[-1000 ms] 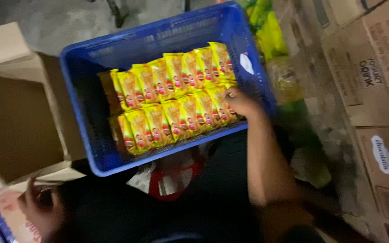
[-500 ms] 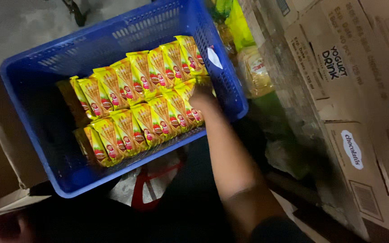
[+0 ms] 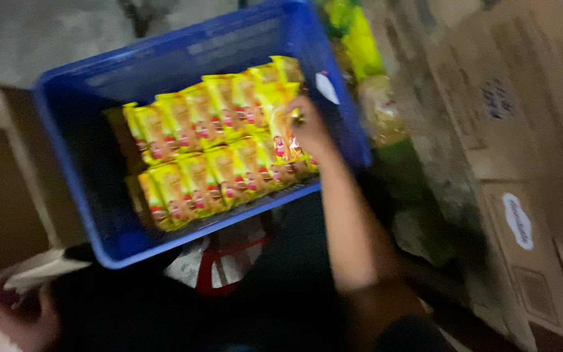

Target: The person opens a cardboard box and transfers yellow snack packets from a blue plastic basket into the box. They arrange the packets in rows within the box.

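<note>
A grey concrete floor (image 3: 47,32) carries a blue plastic crate (image 3: 66,163), tilted in view. Just left of the crate sits an open brown box (image 3: 8,189). Along the right stand brown cartons (image 3: 529,150). Green and yellow bags (image 3: 360,39) lie between crate and cartons.

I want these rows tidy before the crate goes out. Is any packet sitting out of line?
Yes. One yellow packet at the right end of the blue crate stands lifted above the two neat rows of packets, gripped by the right hand. The picture is blurred, so finer faults cannot be told.
</note>
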